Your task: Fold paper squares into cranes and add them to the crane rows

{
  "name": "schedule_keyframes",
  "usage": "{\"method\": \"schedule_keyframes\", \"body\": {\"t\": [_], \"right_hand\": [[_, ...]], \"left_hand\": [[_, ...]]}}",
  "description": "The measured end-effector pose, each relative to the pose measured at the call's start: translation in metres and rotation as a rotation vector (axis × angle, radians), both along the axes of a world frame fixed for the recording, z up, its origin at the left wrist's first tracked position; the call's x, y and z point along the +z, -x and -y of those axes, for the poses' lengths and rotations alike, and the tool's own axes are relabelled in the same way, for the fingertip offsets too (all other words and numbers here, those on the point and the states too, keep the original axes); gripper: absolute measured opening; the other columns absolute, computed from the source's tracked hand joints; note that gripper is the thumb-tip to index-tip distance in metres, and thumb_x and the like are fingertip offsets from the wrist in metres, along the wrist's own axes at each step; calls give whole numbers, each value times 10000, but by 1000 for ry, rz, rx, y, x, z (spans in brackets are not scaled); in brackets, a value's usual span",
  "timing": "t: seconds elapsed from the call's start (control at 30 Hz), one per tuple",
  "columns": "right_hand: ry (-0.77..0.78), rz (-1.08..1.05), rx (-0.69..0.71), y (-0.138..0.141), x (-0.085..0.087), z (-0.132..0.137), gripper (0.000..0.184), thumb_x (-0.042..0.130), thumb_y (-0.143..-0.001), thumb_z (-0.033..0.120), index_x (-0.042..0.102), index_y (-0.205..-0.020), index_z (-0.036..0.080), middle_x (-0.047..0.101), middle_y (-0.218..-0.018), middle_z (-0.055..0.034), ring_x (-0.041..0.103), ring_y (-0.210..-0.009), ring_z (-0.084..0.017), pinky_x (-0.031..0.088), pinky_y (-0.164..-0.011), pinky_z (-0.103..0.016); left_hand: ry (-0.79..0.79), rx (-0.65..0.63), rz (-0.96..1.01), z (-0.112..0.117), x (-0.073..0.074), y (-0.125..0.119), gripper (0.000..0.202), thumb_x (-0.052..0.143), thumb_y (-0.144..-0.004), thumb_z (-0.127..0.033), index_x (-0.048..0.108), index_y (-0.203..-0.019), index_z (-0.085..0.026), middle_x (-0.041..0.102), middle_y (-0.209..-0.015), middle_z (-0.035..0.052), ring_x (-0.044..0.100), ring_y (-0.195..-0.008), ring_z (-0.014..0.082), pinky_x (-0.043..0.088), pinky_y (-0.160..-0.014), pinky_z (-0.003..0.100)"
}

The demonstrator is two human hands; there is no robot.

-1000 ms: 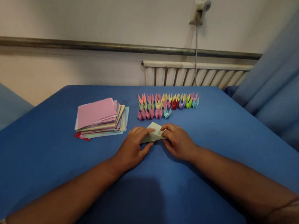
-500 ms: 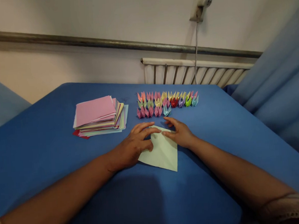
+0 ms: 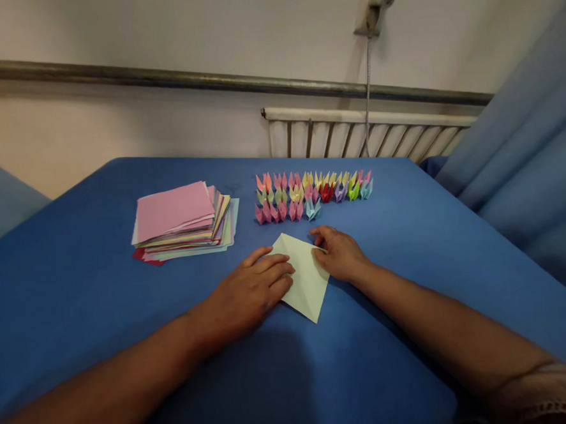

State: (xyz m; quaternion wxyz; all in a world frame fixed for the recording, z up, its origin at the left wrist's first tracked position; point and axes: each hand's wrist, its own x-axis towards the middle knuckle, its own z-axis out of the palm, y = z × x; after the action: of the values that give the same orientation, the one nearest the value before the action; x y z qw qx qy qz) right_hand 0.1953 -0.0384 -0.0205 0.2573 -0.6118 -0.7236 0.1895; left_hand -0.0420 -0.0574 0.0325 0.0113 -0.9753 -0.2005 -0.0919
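Centrally, on a wide blue tabletop [image 3: 369,373], lies a pale green square sheet of paper [image 3: 305,281], turned so that one corner points toward the person and the opposite corner points away. Faint crease lines cross it. The person's left hand [image 3: 249,294] rests palm down over the left side of the sheet, its fingers stretched out and slightly spread, holding nothing between them. The right hand [image 3: 340,254] is at the sheet's right edge, its fingers curled and the gap between thumb and forefinger narrow; whether they pinch the edge or only touch it, one cannot tell.

Beyond the sheet, near its far corner, stand small folded paper cranes [image 3: 296,210] in three close rows, coloured pink, orange, yellow, green, red, purple and light blue. The front row holds three pink ones and, at its right end, a light blue one. To the left, apart from the left hand, sits a thick, uneven stack of coloured paper sheets [image 3: 175,212] with pink on top and a red corner sticking out below.

Behind the tabletop, a grey metal rail [image 3: 198,81] runs along a pale wall, above a white ribbed radiator [image 3: 325,113]. A blue curtain [image 3: 535,107] hangs at the right.
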Motion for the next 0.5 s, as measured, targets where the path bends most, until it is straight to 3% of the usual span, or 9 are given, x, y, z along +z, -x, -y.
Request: {"method": "schedule_keyframes", "body": {"t": [0.1,0.23,0.33,0.37,0.43,0.5], "right_hand": [[-57,-71,23,-2,-8,-4,437,530,-730,58,596,-1144,181,616,-1046,-55,578,-829,-141,457,-781,-279],[-72,-183,27,-5,-17,-10,408,502,-716,46,652,-1066,191,618,-992,-48,575,-792,-138,454,-741,-278],[-24,-426,-50,-7,-15,-13,213,522,-808,217,682,-942,178,639,-839,-31,571,-714,-144,448,-679,-278],[-17,-518,-59,-8,-12,-13,226,503,-847,301,683,-900,174,642,-800,-29,577,-715,-153,449,-681,-284],[-35,-631,27,-11,-6,-12,356,427,-908,419,677,-845,175,657,-820,-41,599,-793,-173,454,-746,-303],[-56,-605,186,-11,-1,-10,367,432,-914,446,667,-819,181,658,-893,-48,599,-875,-185,449,-804,-312]], "left_hand": [[58,88,11,-4,-5,0,182,478,-903,-174,653,-951,-173,658,-1141,80,531,-1161,246,299,-1067,462],[175,195,85,-18,-10,6,186,501,-897,-241,653,-974,-167,653,-1114,78,523,-1140,246,364,-1012,425],[264,238,170,-27,-16,9,214,501,-900,-300,660,-946,-165,643,-1111,81,516,-1134,235,373,-1012,389],[291,251,192,-30,-18,9,232,493,-904,-319,662,-950,-167,643,-1104,81,521,-1122,233,377,-1006,381],[350,290,228,-34,-20,9,271,473,-911,-358,661,-963,-170,651,-1053,75,547,-1061,228,401,-962,363],[413,361,237,-36,-21,9,315,449,-914,-407,658,-916,-171,656,-924,58,579,-927,218,439,-853,339]]}}
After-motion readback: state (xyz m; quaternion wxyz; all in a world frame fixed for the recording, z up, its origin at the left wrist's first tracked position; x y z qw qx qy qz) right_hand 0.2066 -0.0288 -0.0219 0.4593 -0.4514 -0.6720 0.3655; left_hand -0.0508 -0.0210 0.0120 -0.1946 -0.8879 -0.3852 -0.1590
